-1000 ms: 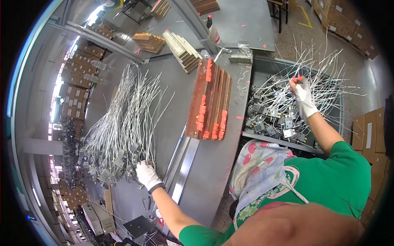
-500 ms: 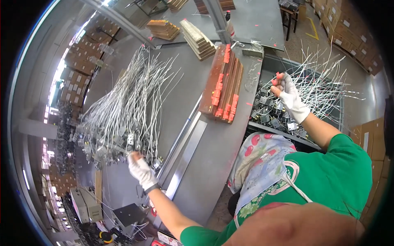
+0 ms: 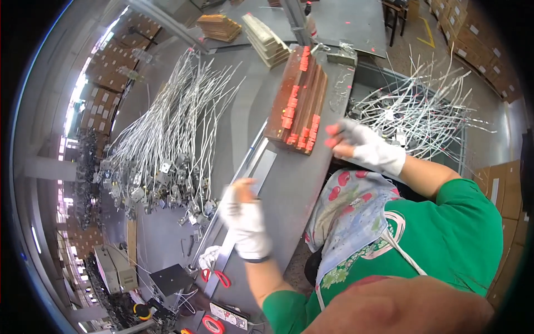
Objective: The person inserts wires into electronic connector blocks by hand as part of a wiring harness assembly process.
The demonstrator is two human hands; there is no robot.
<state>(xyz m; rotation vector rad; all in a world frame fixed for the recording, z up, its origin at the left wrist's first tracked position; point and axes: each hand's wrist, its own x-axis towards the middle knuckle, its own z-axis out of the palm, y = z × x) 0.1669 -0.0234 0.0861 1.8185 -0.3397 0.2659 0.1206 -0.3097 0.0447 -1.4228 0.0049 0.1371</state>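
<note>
My left hand (image 3: 245, 222), in a white fingerless glove, is raised over the metal strip (image 3: 253, 192) at the table's near side. Motion smears its fingers, so whether it holds anything cannot be told. To its left lies a large bundle of silvery wires (image 3: 172, 111) with small grey metal parts (image 3: 167, 172) at their near ends. My right hand (image 3: 370, 150), gloved alike, hovers just right of a stack of brown boards (image 3: 283, 114). Its fingers are bent, with bright red tape pieces (image 3: 332, 130) at the tips. Similar red pieces (image 3: 290, 106) stick along the boards' edges.
A dark bin (image 3: 361, 75) at my right holds more wired parts (image 3: 423, 111). Further boards (image 3: 267, 39) are stacked at the back by a metal post (image 3: 297, 22). Red-handled scissors (image 3: 216, 276), a red tape roll (image 3: 213, 324) and a grey box device (image 3: 114, 270) lie at lower left.
My left hand has left the wired parts and moved right, toward me. My right hand has come from over the bin leftward and nearer, the red pieces still at its fingertips.
</note>
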